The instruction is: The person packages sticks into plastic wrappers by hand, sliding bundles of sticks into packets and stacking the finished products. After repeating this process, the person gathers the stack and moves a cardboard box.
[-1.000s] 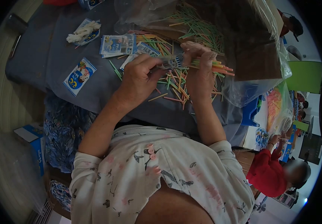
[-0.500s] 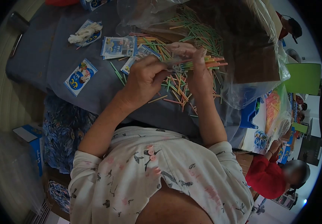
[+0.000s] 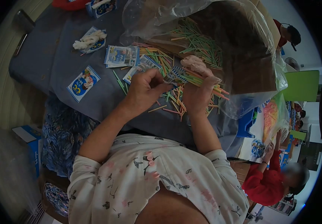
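My right hand (image 3: 200, 87) is closed around a small bundle of thin coloured sticks (image 3: 219, 89), whose pink and orange ends point right. Over the bundle's left end is a clear plastic packet (image 3: 176, 74) with dark print. My left hand (image 3: 146, 89) pinches the packet's near left edge between thumb and fingers. Beneath both hands lie loose coloured sticks (image 3: 174, 106). Just beyond the left hand, printed packets (image 3: 122, 56) lie partly overlapping, beside more sticks.
An open carton (image 3: 243, 71) lined with clear plastic holds a heap of sticks (image 3: 202, 41). On the grey cloth (image 3: 56, 48) lie a single packet (image 3: 83, 83) and another packet under a crumpled white thing (image 3: 90, 39). A person in red (image 3: 265, 183) works at the right.
The bundle has tilted, its right ends dropping lower, with the packet now over its left end. The right hand has turned and shifted slightly; the left hand stays at the packet's edge.
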`<state>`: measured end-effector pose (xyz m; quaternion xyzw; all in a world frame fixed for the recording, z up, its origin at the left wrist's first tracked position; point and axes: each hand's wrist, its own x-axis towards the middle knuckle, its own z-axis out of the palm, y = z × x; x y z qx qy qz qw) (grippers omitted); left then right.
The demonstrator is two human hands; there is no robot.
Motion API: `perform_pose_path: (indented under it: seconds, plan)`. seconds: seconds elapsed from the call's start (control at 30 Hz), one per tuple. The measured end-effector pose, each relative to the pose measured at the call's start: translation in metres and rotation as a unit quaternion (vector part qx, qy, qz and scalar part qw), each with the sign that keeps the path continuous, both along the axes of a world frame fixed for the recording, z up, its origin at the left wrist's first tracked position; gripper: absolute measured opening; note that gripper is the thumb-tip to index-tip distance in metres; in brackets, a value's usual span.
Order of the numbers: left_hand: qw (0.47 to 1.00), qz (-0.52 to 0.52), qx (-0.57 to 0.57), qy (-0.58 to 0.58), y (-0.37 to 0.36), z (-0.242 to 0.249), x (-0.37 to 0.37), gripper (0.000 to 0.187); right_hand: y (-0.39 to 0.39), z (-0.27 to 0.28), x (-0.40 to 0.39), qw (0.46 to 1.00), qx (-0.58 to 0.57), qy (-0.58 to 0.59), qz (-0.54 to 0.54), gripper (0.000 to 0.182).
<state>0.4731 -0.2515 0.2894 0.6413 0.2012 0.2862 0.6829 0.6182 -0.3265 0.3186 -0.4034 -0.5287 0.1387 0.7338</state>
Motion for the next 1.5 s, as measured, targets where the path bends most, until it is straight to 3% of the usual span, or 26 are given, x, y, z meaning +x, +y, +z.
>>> perform_pose_path:
  seconds: [0.07, 0.3, 0.4, 0.47, 0.5, 0.57, 0.67, 0.8, 0.87, 0.9, 1.0, 1.07, 1.17, 1.3, 1.37, 1.4, 1.43, 1.5]
  plan:
    - [0.998, 0.000, -0.061, -0.014, -0.002, 0.000, 0.001, 0.021, 0.000, -0.002, -0.001, 1.000, 0.018, 0.006, 0.008, 0.057]
    - [0.994, -0.043, -0.095, 0.018, 0.002, -0.002, -0.004, 0.019, -0.006, -0.004, -0.002, 0.998, 0.007, -0.060, 0.001, 0.056]
    - [0.999, -0.018, -0.040, 0.013, 0.003, -0.001, -0.007, 0.016, -0.010, -0.006, -0.002, 0.997, -0.026, 0.025, 0.073, 0.060]
    - [0.989, 0.026, 0.145, 0.032, 0.005, 0.004, -0.011, 0.013, -0.011, -0.002, -0.002, 0.979, -0.128, 0.116, 0.104, 0.062]
    - [0.989, 0.024, 0.144, 0.033, 0.006, 0.004, -0.012, 0.013, -0.010, 0.004, -0.002, 0.979, -0.129, 0.118, 0.103, 0.062]
    - [0.918, 0.089, 0.385, 0.030, 0.012, 0.003, -0.012, 0.013, -0.004, 0.020, -0.002, 0.961, -0.267, 0.058, 0.033, 0.053]
    - [0.909, 0.093, 0.406, -0.025, 0.017, 0.003, -0.011, 0.015, 0.006, 0.021, 0.002, 0.961, -0.270, 0.057, 0.012, 0.051]
    - [0.929, 0.071, 0.362, -0.028, 0.016, 0.004, -0.009, 0.016, 0.011, 0.019, -0.006, 0.962, -0.251, 0.101, 0.027, 0.050]
    - [0.980, 0.035, 0.196, -0.018, 0.014, 0.002, -0.006, 0.015, 0.012, 0.019, -0.011, 0.976, -0.217, 0.005, -0.031, 0.045]
    - [0.980, 0.034, 0.197, -0.019, 0.014, 0.000, -0.003, 0.015, 0.014, 0.018, -0.008, 0.976, -0.216, 0.005, -0.032, 0.045]
    - [0.989, 0.033, 0.125, -0.075, 0.015, -0.004, 0.004, 0.022, 0.023, 0.014, 0.000, 0.983, -0.179, -0.012, 0.040, 0.042]
    - [0.995, 0.005, 0.048, -0.082, 0.017, -0.002, 0.008, 0.030, 0.025, 0.018, 0.008, 0.976, -0.181, 0.049, 0.107, 0.043]
    - [0.996, -0.013, -0.007, -0.093, 0.021, 0.003, 0.016, 0.030, 0.026, 0.032, 0.014, 0.981, -0.129, 0.091, 0.110, 0.051]
    - [0.986, -0.065, -0.049, -0.143, 0.026, -0.004, 0.027, 0.030, 0.020, 0.038, 0.014, 0.984, -0.169, -0.021, 0.056, 0.042]
    - [0.979, -0.090, 0.067, -0.168, 0.026, 0.001, 0.027, 0.028, 0.012, 0.035, 0.021, 0.937, -0.271, -0.182, 0.126, 0.043]
    - [0.980, -0.097, 0.060, -0.162, 0.024, 0.003, 0.025, 0.028, 0.010, 0.034, 0.026, 0.939, -0.292, -0.144, 0.115, 0.056]
    - [0.986, -0.097, 0.039, -0.133, 0.022, 0.006, 0.024, 0.023, 0.011, 0.034, 0.032, 0.939, -0.297, -0.134, 0.110, 0.056]
    - [0.993, -0.095, 0.001, -0.076, 0.020, 0.008, 0.023, 0.016, 0.011, 0.040, 0.039, 0.971, -0.204, -0.085, 0.096, 0.056]
